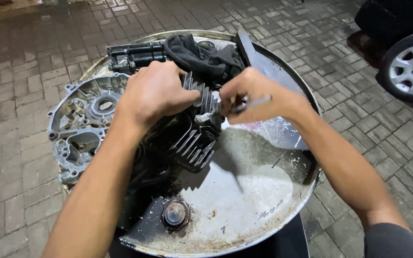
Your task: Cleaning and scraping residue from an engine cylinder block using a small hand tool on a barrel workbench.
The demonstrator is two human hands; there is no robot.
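Finned cylinder (194,138) (black) under left hand (154,93), right hand (252,95) beside it.

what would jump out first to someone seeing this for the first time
At the centre, the left hand presses on a black finned engine cylinder while the right hand holds a thin metal tool to it, all on a round drum top. A bare silver engine case lies at the drum's left edge, and a dark rag sits behind the hands.
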